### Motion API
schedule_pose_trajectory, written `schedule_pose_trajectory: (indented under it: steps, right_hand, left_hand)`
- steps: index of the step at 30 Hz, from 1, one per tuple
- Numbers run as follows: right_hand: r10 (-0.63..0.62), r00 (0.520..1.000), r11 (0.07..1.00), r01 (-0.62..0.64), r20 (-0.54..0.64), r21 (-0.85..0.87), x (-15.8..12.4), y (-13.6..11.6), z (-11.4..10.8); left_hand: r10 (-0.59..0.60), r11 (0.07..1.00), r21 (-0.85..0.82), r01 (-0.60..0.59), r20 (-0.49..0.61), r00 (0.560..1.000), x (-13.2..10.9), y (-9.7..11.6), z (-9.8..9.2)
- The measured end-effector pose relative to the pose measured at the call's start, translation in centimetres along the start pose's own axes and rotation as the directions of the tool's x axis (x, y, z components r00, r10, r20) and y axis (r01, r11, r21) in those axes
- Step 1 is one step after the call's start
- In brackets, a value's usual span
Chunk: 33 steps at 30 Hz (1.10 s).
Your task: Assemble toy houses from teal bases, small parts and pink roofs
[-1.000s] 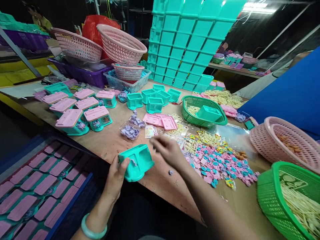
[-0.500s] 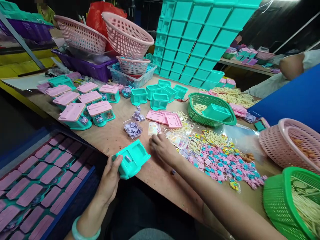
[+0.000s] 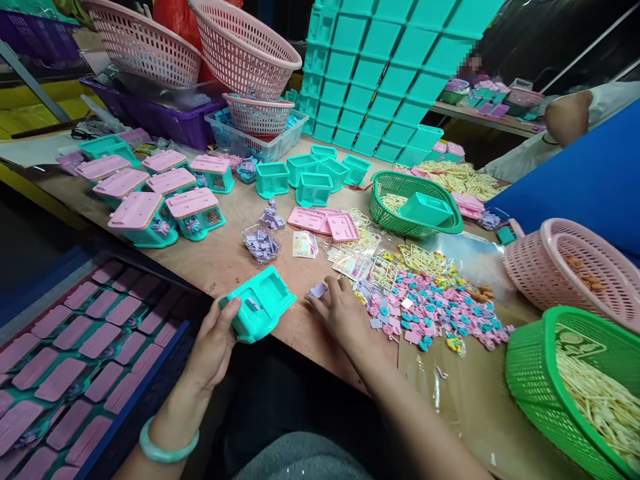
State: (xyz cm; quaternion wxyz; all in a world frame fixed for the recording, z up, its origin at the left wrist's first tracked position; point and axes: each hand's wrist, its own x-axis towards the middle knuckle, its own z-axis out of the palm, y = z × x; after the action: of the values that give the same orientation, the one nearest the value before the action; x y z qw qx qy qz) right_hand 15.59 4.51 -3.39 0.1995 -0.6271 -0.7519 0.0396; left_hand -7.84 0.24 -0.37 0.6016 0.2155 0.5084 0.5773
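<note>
A teal plastic case [image 3: 263,303], tilted with its hollow side up and a small purple piece inside, is held at its left end by my left hand [image 3: 215,333]. My right hand [image 3: 340,310] is over the table to the right of the case, its fingers pinching a small lilac piece [image 3: 318,290]. Beside that hand lies a pile of pink and blue small parts [image 3: 435,310]. Beyond the case stands a clear tray of lilac pieces [image 3: 261,244], with a stack of sticker cards [image 3: 305,245] and pink lids [image 3: 343,227] nearby.
Pink-topped teal cases [image 3: 137,210] stand at the left, above a blue crate [image 3: 165,363] of similar ones. Open teal cases [image 3: 314,190] and a green basket [image 3: 417,227] are farther back. A teal stack [image 3: 370,80] rises behind. Pink [image 3: 520,267] and green baskets [image 3: 530,353] flank the right.
My right hand has moved right and nearer the parts pile, and a lilac piece now shows in its fingers. My left hand still holds the teal case. The camera view has shifted slightly.
</note>
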Motion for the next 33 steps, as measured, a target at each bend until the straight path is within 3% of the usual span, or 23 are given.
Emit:
schedule_pose_trajectory:
  steps: [3,7,9,12,14,15,17,18,19,20,23,25,28,33]
  right_hand:
    - [-0.126,0.984,0.990,0.133,0.124,-0.042,0.7,-0.5,-0.3]
    - [-0.354,0.922,0.935,0.348,0.155,0.069,0.7,-1.1,-0.7]
    - [-0.340,0.935,0.925,0.314,0.097,0.214,0.7,-0.6,-0.7]
    - [-0.147,0.988,0.923,0.152,-0.042,0.353,1.1,0.8,-0.6]
    - [-0.187,0.982,0.915,0.189,-0.040,0.356,1.6,1.8,-0.7]
    - [-0.282,0.960,0.902,0.265,0.001,0.341,1.8,2.2,-0.8]
    - [-0.476,0.872,0.849,0.420,0.117,0.321,2.3,2.4,-1.0]
    - [-0.518,0.842,0.832,0.454,0.152,0.318,2.4,2.2,-1.1]
    - [-0.509,0.847,0.838,0.447,0.154,0.312,2.5,1.8,-1.1]
    - [-0.452,0.882,0.866,0.399,0.132,0.300,2.5,1.3,-1.0]
    - [-0.125,0.990,0.973,0.108,0.071,0.202,2.1,-0.6,-0.5]
    - [0.027,0.992,0.992,-0.042,0.124,0.121,1.8,-1.7,0.1]
    - [0.009,0.980,0.996,-0.028,0.200,0.089,1.3,-2.4,0.8]
    - [-0.165,0.975,0.981,0.147,0.146,0.128,0.2,-1.5,0.9]
  left_hand:
    - [0.011,1.000,0.016,-0.012,0.037,0.999,-0.1,0.2,0.1]
    - [0.019,1.000,0.014,-0.019,0.055,0.998,0.1,0.3,-0.3]
    - [0.018,1.000,0.018,-0.019,0.034,0.999,0.3,0.4,-0.6]
    - [0.019,1.000,0.020,-0.020,0.007,1.000,0.5,0.5,-1.0]
    - [0.015,0.999,0.028,-0.015,0.008,1.000,0.6,0.5,-1.2]
    - [0.011,0.999,0.037,-0.011,0.011,1.000,0.7,0.5,-1.3]
    - [0.003,0.998,0.057,-0.005,0.029,1.000,0.8,0.6,-1.3]
    - [0.002,0.998,0.062,-0.004,0.043,0.999,0.8,0.6,-1.2]
    - [0.003,0.998,0.062,-0.007,0.059,0.998,0.8,0.6,-1.1]
    - [0.009,0.998,0.058,-0.013,0.077,0.997,0.8,0.6,-1.1]
    - [0.029,0.999,0.040,-0.033,0.099,0.995,0.5,0.4,-0.8]
    - [0.035,0.998,0.042,-0.039,0.093,0.995,0.4,0.2,-0.8]
    - [0.048,0.996,0.065,-0.055,0.097,0.994,0.3,-0.1,-0.8]
    - [0.063,0.995,0.075,-0.071,0.104,0.993,0.4,-0.2,-0.8]
